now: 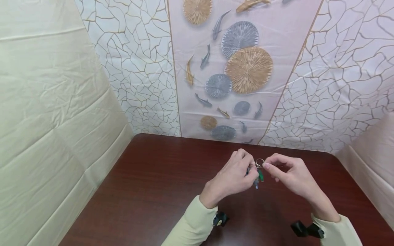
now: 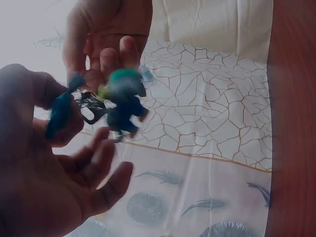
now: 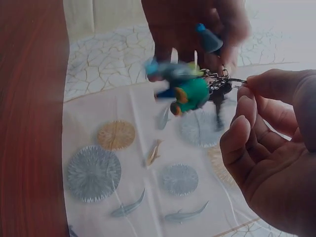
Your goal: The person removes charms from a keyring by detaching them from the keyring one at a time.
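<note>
Above the table, both hands hold a keychain with a metal ring (image 1: pixel 260 159) and several small dangling charms. My right hand (image 1: pixel 290 173) pinches the ring between thumb and forefinger, its other fingers loosely curled. At the charm side, my left hand (image 1: pixel 235 174) pinches part of the keychain; a blue charm (image 2: pixel 60 113) shows at its thumb and forefinger in the left wrist view. A green charm (image 3: pixel 193 95) with orange ends hangs beside a blurred grey-blue charm (image 3: pixel 170 72). Thin chain links (image 3: pixel 217 81) join the charms to the ring.
The dark reddish-brown tabletop (image 1: pixel 147 191) lies under both hands. Behind it hangs a patterned cloth (image 1: pixel 203 41) with fish and round leaves. Cream cloth (image 1: pixel 55 119) runs along the left side. Black wrist cameras (image 1: pixel 303 229) sit at the pale sleeves.
</note>
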{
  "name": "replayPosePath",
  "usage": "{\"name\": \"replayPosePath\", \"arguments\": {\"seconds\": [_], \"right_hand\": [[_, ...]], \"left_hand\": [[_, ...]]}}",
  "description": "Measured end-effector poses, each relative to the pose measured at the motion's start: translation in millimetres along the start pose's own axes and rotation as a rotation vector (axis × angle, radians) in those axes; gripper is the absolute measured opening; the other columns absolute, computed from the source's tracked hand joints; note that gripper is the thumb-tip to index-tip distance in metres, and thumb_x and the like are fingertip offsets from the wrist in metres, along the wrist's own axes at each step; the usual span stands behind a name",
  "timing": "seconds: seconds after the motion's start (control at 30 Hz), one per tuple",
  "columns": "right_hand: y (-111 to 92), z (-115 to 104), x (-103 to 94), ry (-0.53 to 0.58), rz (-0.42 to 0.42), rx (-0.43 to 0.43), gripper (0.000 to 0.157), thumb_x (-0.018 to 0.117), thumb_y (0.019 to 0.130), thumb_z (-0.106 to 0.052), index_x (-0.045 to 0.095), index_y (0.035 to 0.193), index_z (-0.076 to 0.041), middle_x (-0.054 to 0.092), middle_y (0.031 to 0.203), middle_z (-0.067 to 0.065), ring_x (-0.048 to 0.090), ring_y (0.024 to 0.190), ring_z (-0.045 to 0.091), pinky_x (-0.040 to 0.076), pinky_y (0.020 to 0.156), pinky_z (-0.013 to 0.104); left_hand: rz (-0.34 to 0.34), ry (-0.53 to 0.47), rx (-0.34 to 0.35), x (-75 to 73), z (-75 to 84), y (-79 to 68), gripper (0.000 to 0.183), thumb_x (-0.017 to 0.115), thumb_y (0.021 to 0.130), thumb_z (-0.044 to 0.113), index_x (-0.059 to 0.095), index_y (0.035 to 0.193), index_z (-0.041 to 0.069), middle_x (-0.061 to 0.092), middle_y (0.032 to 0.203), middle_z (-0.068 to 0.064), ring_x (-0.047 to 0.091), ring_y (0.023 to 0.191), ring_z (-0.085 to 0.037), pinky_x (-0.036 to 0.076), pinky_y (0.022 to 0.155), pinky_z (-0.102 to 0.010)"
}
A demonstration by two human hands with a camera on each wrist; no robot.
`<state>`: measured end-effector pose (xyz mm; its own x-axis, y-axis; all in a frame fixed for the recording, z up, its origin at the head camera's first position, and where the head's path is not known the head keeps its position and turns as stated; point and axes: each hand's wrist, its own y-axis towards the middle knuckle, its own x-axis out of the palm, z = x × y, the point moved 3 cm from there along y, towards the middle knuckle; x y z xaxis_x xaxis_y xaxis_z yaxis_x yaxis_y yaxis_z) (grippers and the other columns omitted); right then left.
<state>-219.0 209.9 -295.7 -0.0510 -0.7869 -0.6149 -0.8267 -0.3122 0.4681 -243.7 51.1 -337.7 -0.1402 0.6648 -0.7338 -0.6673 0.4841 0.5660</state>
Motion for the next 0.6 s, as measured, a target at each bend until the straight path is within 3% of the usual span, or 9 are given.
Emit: {"name": "replayPosePath", "arguments": {"seconds": [0.3, 0.5, 0.6], "right_hand": [[-4.8, 18.9, 5.8, 0.101, -0.006, -0.018, 0.008, 0.062, 0.085, 0.000, 0.062, 0.085, -0.007, 0.055, 0.062, 0.002, 0.052, 0.047, 0.014, 0.045, 0.045, 0.024], [-7.1, 28.0, 12.5, 0.197, -0.020, -0.020, 0.005, 0.060, 0.087, -0.001, 0.061, 0.087, -0.006, 0.055, 0.064, 0.000, 0.052, 0.049, 0.015, 0.045, 0.046, 0.027], [-7.7, 26.6, 15.0, 0.254, -0.024, -0.011, 0.004, 0.059, 0.088, -0.001, 0.061, 0.087, -0.004, 0.055, 0.064, 0.001, 0.052, 0.050, 0.016, 0.045, 0.046, 0.029]], "left_hand": [[-0.028, 0.069, 0.116, -6.3, 3.2, -5.8, 0.006, 0.054, 0.092, 0.020, 0.059, 0.093, 0.018, 0.051, 0.085, 0.011, 0.045, 0.079, -0.004, 0.035, 0.072, -0.014], [-0.016, 0.095, 0.122, -10.6, 6.9, -9.6, 0.011, 0.055, 0.092, 0.022, 0.062, 0.099, 0.017, 0.057, 0.090, 0.010, 0.047, 0.080, -0.002, 0.037, 0.071, -0.011], [-0.014, 0.061, 0.129, -12.2, 8.1, -10.6, 0.010, 0.055, 0.092, 0.021, 0.061, 0.098, 0.017, 0.056, 0.089, 0.011, 0.047, 0.079, 0.000, 0.037, 0.070, -0.009]]}}
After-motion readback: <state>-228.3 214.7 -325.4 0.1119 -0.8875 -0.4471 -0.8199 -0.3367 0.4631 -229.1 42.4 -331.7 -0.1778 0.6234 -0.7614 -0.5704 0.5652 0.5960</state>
